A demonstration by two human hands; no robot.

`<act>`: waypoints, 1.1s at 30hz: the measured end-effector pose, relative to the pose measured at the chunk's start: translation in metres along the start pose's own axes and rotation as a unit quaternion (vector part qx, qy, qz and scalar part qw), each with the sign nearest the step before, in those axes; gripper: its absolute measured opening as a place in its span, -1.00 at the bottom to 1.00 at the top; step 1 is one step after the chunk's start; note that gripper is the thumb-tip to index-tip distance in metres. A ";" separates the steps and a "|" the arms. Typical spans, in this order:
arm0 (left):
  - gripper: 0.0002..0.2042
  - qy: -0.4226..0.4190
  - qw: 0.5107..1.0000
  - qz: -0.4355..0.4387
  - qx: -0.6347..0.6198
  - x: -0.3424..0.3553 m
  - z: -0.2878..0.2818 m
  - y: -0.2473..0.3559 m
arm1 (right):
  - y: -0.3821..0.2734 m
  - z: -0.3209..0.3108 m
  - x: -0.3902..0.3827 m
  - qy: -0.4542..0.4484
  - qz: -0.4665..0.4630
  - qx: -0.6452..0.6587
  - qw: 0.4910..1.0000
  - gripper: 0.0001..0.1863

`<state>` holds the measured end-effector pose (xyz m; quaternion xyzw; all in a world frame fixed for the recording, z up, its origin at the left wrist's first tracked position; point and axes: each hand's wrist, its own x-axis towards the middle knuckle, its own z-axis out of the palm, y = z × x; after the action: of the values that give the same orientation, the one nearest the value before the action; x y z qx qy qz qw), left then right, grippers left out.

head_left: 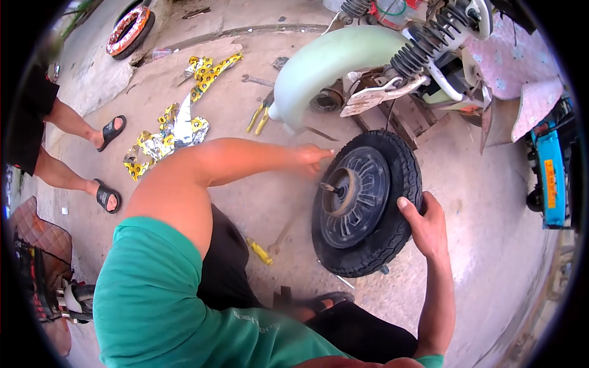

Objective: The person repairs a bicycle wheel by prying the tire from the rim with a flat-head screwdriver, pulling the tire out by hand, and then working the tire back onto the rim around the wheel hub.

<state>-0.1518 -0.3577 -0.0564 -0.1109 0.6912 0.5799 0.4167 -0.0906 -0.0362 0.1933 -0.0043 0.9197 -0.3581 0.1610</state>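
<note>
A black wheel with a knobbly tyre and a finned hub stands tilted on the concrete in front of me. A short threaded axle sticks out of its hub. My right hand grips the tyre's right side, thumb on the tread and the fingers partly hidden behind. Just off the wheel's upper left edge is my left hand, slightly blurred, with one finger stretched toward the tyre and the others loosely bent. Nothing shows in it. A thin cable runs up from behind the tyre.
A scooter's pale green mudguard and coil shock absorber overhang the wheel. Pliers, a wrench and a yellow-handled tool lie on the floor. Crumpled foil wrapping is nearby. A person in sandals stands left.
</note>
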 end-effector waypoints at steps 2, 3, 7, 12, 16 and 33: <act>-0.09 -0.017 0.999 -0.029 0.001 -0.017 -0.023 -0.003 | -0.008 0.005 0.003 -0.007 -0.009 -0.005 1.000 -0.35; -0.09 -0.018 0.999 -0.028 0.004 -0.024 -0.031 -0.005 | -0.010 0.006 0.004 -0.014 -0.018 -0.014 1.000 -0.33; -0.03 0.029 0.997 -0.067 -0.022 -0.036 -0.068 -0.026 | -0.017 0.011 0.005 -0.017 -0.032 -0.029 0.999 -0.29; -0.08 0.177 0.977 -0.108 0.050 -0.051 -0.095 -0.016 | -0.029 0.015 -0.002 -0.025 -0.045 -0.061 0.997 -0.27; -0.11 0.150 0.988 0.022 0.026 -0.057 -0.112 -0.022 | -0.045 0.028 -0.011 -0.044 -0.061 -0.071 0.995 -0.24; -0.46 0.035 0.958 -0.035 0.282 -0.043 -0.087 -0.027 | -0.055 0.025 0.001 -0.038 -0.082 -0.107 0.990 -0.24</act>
<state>-0.1461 -0.4576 -0.0472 -0.0334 0.8366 0.3417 0.4269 -0.0902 -0.0942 0.2119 -0.1104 0.9424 -0.2694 0.1644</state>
